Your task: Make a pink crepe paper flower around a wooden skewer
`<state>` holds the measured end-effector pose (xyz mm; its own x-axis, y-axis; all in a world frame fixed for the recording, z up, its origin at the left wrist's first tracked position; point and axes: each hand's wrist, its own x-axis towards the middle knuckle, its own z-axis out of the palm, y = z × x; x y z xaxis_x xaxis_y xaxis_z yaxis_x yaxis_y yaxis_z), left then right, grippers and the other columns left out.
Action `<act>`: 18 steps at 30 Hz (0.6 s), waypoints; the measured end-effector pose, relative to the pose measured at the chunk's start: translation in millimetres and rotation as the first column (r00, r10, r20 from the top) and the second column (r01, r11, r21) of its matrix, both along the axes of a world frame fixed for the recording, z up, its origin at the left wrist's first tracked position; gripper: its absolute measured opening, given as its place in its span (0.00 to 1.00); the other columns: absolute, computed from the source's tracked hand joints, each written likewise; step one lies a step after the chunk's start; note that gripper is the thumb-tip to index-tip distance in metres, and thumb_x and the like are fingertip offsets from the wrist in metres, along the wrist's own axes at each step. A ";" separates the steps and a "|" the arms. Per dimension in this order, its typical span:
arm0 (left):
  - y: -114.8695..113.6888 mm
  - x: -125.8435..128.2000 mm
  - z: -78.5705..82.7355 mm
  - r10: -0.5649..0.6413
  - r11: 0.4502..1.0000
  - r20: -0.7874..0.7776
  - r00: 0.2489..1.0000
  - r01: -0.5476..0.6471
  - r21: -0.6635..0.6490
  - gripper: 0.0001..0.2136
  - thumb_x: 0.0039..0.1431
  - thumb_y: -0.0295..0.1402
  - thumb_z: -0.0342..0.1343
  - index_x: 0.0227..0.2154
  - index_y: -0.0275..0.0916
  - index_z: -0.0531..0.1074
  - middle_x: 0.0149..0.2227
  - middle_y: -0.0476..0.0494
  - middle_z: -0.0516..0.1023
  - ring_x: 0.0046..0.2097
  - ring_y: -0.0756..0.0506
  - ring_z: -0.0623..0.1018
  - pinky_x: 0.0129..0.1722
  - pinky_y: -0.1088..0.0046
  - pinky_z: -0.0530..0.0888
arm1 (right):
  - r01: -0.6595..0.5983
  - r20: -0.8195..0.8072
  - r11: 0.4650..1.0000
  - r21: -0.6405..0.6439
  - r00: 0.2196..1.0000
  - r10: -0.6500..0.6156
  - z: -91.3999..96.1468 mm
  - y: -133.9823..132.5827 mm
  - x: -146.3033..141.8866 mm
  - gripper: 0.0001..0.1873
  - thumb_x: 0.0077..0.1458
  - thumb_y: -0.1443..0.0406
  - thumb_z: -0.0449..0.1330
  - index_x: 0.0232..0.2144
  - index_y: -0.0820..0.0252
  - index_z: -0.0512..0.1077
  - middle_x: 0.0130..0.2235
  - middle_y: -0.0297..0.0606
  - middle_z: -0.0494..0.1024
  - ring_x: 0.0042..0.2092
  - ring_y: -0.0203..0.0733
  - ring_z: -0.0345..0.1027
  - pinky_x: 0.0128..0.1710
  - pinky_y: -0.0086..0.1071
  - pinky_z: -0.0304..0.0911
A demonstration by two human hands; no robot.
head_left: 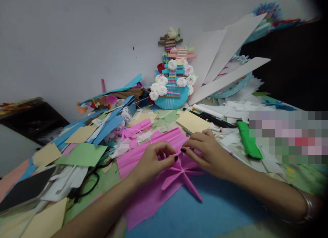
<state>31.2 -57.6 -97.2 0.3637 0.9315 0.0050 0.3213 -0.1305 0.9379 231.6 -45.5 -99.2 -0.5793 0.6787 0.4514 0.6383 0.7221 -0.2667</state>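
Observation:
A pink crepe paper flower [182,172] with narrow folded petals lies over a creased pink crepe paper sheet [143,205]. My left hand [156,159] comes from the left, thumb and fingers closed at the flower's far petals. From the right, my right hand [202,150] pinches the same part of the flower, its thumb close to the left one. The petal between the fingertips is mostly hidden by them. Beneath the pink sheet is a blue sheet [210,200], which reaches to the front edge of the view.
A blue paper guitar [172,97] with white paper flowers leans at the back wall. On the left lie coloured paper pieces [82,154], a dark phone-like slab [25,188] and a black cord [88,185]. A green wrapped bundle [248,140] and black pens [215,119] are on the right.

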 end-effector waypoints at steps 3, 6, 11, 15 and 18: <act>1.7 -1.5 -1.5 -0.040 0.997 0.043 0.998 0.043 -0.062 0.07 0.53 0.34 0.58 0.30 0.34 0.72 0.28 0.46 0.74 0.30 0.49 0.73 0.31 0.71 0.69 | 0.045 0.027 0.999 0.022 0.999 -0.046 -2.1 -2.2 -1.7 0.15 0.62 0.64 0.50 0.27 0.61 0.73 0.28 0.37 0.73 0.34 0.39 0.64 0.40 0.39 0.45; 1.9 -1.0 -1.3 -0.007 0.998 0.074 0.997 0.011 -0.055 0.06 0.53 0.33 0.57 0.30 0.35 0.71 0.29 0.46 0.74 0.31 0.50 0.73 0.33 0.71 0.70 | 0.050 0.060 0.998 0.033 0.997 -0.052 -4.6 -3.2 -3.7 0.17 0.62 0.64 0.49 0.26 0.61 0.72 0.27 0.37 0.73 0.32 0.38 0.64 0.39 0.38 0.47; 1.1 1.4 -0.1 -0.009 0.996 0.115 0.993 0.019 -0.083 0.05 0.53 0.30 0.57 0.32 0.35 0.71 0.32 0.46 0.73 0.33 0.50 0.73 0.36 0.71 0.71 | 0.011 0.050 1.000 0.011 0.999 -0.011 -7.2 -0.9 -3.3 0.14 0.62 0.66 0.49 0.31 0.62 0.73 0.31 0.41 0.75 0.33 0.39 0.65 0.33 0.33 0.53; 2.4 -0.2 -2.8 -0.061 0.986 0.153 0.986 0.084 -0.146 0.07 0.48 0.26 0.60 0.32 0.36 0.70 0.34 0.46 0.72 0.37 0.49 0.75 0.38 0.70 0.73 | 0.014 -0.012 1.000 0.021 1.000 -0.014 -8.7 0.8 -1.0 0.13 0.61 0.67 0.49 0.34 0.61 0.73 0.31 0.42 0.76 0.33 0.40 0.67 0.30 0.31 0.55; 4.3 -2.6 -3.6 -0.094 0.980 0.121 0.988 0.113 -0.161 0.07 0.48 0.27 0.60 0.32 0.35 0.70 0.31 0.47 0.72 0.33 0.50 0.74 0.34 0.73 0.72 | 0.034 -0.014 0.999 0.019 0.999 -0.034 -8.1 1.8 0.7 0.14 0.61 0.67 0.48 0.33 0.62 0.73 0.29 0.41 0.75 0.31 0.39 0.68 0.30 0.31 0.56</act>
<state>28.6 -53.3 -100.8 0.4641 0.8800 -0.1010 0.2053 0.0041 0.9787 232.4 -43.6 -107.3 -0.5497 0.6888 0.4727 0.6586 0.7054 -0.2620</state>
